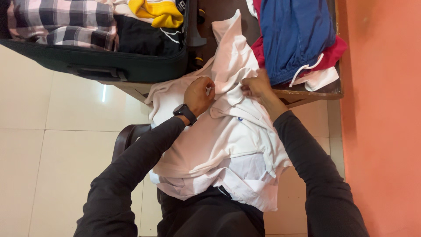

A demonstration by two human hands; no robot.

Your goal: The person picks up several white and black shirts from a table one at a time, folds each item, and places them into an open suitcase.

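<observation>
A white shirt (219,149) lies spread over my lap and up onto the edge of a wooden table (307,94). My left hand (199,94), with a dark watch on the wrist, is closed on a fold of the shirt near its upper part. My right hand (256,85) pinches the cloth just to the right of it, close to the table edge. Both arms wear dark long sleeves. One sleeve of the shirt (230,39) reaches up across the table.
An open dark suitcase (101,66) at upper left holds a plaid cloth (61,22), a yellow garment (160,13) and dark clothes. Blue (294,35) and red (335,52) clothes are piled on the table at upper right. An orange wall (386,118) runs along the right; pale tiles cover the floor.
</observation>
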